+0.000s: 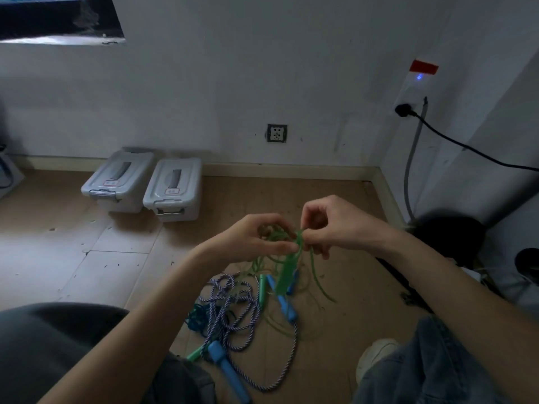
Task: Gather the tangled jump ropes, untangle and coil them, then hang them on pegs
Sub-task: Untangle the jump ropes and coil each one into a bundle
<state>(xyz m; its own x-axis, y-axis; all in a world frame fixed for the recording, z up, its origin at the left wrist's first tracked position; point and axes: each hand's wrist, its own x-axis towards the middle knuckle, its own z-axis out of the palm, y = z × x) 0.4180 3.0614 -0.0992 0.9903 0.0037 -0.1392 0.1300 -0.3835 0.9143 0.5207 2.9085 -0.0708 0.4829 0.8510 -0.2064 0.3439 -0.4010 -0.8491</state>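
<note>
Green cord, thin and glossy, is bunched between two bare hands held above a wooden floor, near the centre of the view. The left hand has its fingers curled round a knot of the green jump rope, its grip closed on the tangle. The right hand, just beside it at 3 o'clock, pinches the same rope between thumb and fingertips, the grip closed tight on the cord. A translucent green handle hangs down from the hands toward 6 o'clock, and loose green strands trail to the floor.

Below the hands, at 6 o'clock, lies a heap of other ropes. A purple-and-white braided rope loops over itself, one end running to a blue handle. A second blue handle lies at 5 o'clock from the hands, touching the green strands. A dark teal cord is bundled at the left edge of the heap.

At 10 o'clock from the hands, well apart, two grey lidded storage boxes sit side by side against a white wall. A wall socket is at 12 o'clock. A black cable runs from a plug at 2 o'clock. The person's knees frame the bottom corners.
</note>
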